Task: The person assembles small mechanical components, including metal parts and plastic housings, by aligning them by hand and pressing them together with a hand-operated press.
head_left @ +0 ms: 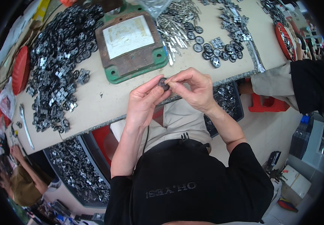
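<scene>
Above the table's front edge, my left hand (145,99) grips a small black wheel (163,84) between thumb and fingers. My right hand (196,90) is closed in a pinch, thumb and forefinger meeting right at the wheel's edge. Whatever lies between those right fingertips is too small and covered to make out. Just beyond both hands, a green metal base (135,74) carries a rusty plate with a white pad (128,36) on top.
Black wheels (64,33) and silver metal pieces (59,93) cover the table's left. Metal strips (179,22) and loose wheels (225,51) lie right of the base. Full bins (77,168) stand below the table edge. Other people sit at left and right.
</scene>
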